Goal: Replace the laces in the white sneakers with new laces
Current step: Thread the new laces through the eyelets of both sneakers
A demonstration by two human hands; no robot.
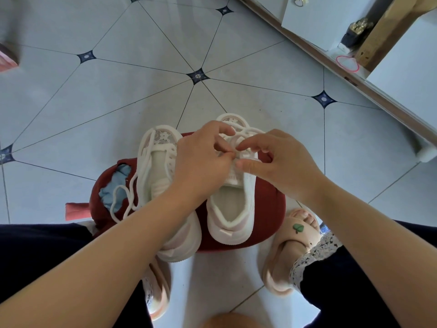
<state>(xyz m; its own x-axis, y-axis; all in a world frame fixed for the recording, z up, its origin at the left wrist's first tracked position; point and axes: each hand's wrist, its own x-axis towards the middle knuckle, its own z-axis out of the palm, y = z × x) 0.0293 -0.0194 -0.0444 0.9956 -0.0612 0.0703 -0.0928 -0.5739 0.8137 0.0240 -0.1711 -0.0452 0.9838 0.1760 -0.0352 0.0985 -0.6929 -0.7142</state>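
**Floor** [142, 102]: glossy pale grey tile with thin dark joints and small navy diamond insets at the corners.

**Stool** [267, 204]: low and round, covered in dull red fabric. Both sneakers are carried on it side by side, toes pointing away from the person.

**Cloth** [118, 185]: soft, blue and crumpled, lying at the stool's left edge.

**Right sneaker** [233, 216]: white knit upper, thick padded collar, chunky pale sole and a patterned mesh toe. The opening is seen empty.

**Lace** [248, 131]: white woven cord, looped slackly over the front of the right sneaker, just beyond the fingers.

**Left sneaker** [160, 169]: the same make, partly hidden by the left forearm.

**Loose lace** [123, 200]: white cord trailing off the left sneaker's side in open curves across the cloth and stool.

**Left hand** [203, 162]: thumb and forefinger are pinched on the lace over the right sneaker's eyelet rows.

**Right hand** [279, 162]: fingers are curled, with forefinger and thumb set at the same spot. It cannot be told whether anything is gripped between them.

**Step in hand:** judged to be work on the lace at the right sneaker's eyelets. It cannot be told whether the cord is being drawn out or threaded in.

**Next move:** a fine pinch near the cord's end is called for, with the tongue kept steady. The cord is limp, so it is likely to buckle unless it is held short.
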